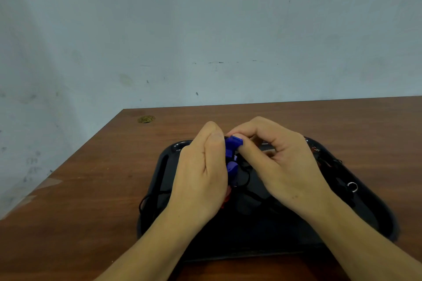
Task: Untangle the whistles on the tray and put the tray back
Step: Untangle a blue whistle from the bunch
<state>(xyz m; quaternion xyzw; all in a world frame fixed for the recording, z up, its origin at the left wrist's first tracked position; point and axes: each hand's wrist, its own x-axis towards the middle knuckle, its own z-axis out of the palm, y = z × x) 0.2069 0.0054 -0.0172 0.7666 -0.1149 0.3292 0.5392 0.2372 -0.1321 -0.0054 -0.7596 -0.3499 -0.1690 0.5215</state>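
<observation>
- A pale blue-grey wall point(205, 29), scuffed and stained, fills the upper half of the view behind the table.
- The brown wooden table point(91, 189) runs from the wall toward the person; its left edge slants away and a small round brass-coloured fitting point(146, 119) sits near its far left corner.
- A black tray point(376, 212) with a raised glossy rim lies flat on the table right in front of the person, under both hands.
- The left hand point(201, 178) is held above the middle of the tray, its fingers curled in tight with the thumb lying along them, gripping the blue whistle from the left side.
- The right hand point(280, 164) comes in from the right, fingers bent, with thumb and forefinger pinching the upper end of the same whistle.
- The blue whistle point(233, 143) is held between the two hands, lifted above the tray's far half; a paler purple part point(231, 166) shows just below it against the left palm.
- Thin black cords point(246, 173) hang down from the whistle and trail over the tray floor, one loop point(146, 201) spilling past the left rim.
- A bit of red point(226, 198) peeks out beneath the left hand; what it is cannot be told.
- A small metal ring point(352, 187) lies near the tray's right side.
</observation>
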